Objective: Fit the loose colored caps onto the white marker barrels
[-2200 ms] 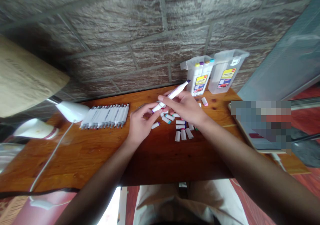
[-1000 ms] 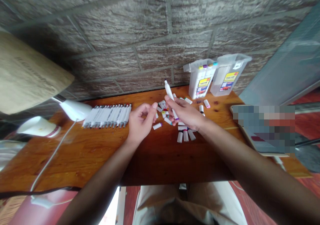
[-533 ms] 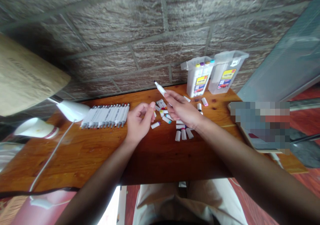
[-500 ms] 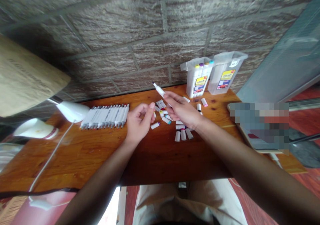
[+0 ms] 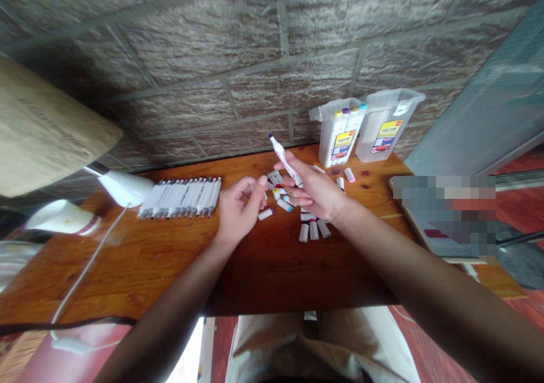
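Your left hand (image 5: 242,207) and right hand (image 5: 317,193) are bare, as are your forearms (image 5: 170,303) behind the grip. Below the grip, you wear loose, pale beige cloth trousers (image 5: 272,343), creased and shadowed across the lap.

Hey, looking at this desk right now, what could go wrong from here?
The slim white marker in the right hand has a bare dark tip, which might smudge skin. The small white cylindrical caps sit loose on the brown wooden desk, so one could roll away.
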The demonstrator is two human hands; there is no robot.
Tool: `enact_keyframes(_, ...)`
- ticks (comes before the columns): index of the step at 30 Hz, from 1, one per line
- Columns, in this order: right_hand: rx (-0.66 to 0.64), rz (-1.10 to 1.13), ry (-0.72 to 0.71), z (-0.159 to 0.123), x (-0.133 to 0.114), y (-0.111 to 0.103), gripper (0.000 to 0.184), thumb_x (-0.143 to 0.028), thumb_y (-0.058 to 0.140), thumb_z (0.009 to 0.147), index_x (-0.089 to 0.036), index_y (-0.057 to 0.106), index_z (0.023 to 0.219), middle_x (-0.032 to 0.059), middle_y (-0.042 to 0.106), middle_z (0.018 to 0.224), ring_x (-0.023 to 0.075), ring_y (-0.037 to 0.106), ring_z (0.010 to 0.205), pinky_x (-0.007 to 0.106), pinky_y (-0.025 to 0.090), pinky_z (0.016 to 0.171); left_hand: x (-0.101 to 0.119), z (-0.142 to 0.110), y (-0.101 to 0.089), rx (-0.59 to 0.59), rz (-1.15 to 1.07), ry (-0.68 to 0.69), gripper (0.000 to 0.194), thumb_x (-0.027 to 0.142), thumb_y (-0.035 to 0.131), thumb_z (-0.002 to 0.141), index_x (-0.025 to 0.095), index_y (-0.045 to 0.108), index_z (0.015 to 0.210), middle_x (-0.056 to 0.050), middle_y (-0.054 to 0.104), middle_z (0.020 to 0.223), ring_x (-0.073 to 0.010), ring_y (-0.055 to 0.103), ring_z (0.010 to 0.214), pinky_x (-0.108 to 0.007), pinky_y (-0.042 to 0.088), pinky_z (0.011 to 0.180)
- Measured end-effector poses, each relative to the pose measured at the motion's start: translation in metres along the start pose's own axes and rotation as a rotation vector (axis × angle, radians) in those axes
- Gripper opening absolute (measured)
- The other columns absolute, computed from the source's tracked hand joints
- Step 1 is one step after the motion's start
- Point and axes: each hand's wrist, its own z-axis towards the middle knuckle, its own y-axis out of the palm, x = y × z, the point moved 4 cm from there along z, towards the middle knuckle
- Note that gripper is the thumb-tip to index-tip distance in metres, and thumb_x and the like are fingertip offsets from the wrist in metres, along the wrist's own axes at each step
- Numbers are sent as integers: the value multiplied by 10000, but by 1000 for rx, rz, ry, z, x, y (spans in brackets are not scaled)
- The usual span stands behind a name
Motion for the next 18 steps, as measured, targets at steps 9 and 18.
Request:
enact_keyframes(9, -91, 159, 139, -5, 0, 10, 370, -552, 532, 988, -197, 638, 993, -127, 254, 501, 46, 82, 364, 151, 67, 315, 1, 0, 2, -30, 20, 12, 350, 443, 596, 972, 190, 615, 730, 34, 602, 533, -82, 542, 472, -209, 445, 519)
enact_keyframes(18, -75, 27, 51, -2, 4, 4, 379, -522, 544, 999, -172, 665, 1078, -98, 384, 577, 24, 165, 370, 159, 100, 333, -1, 0, 2, -55, 32, 18, 336, 419, 600, 973, 183, 621, 735, 34, 600, 539, -75, 537, 476, -199, 435, 524)
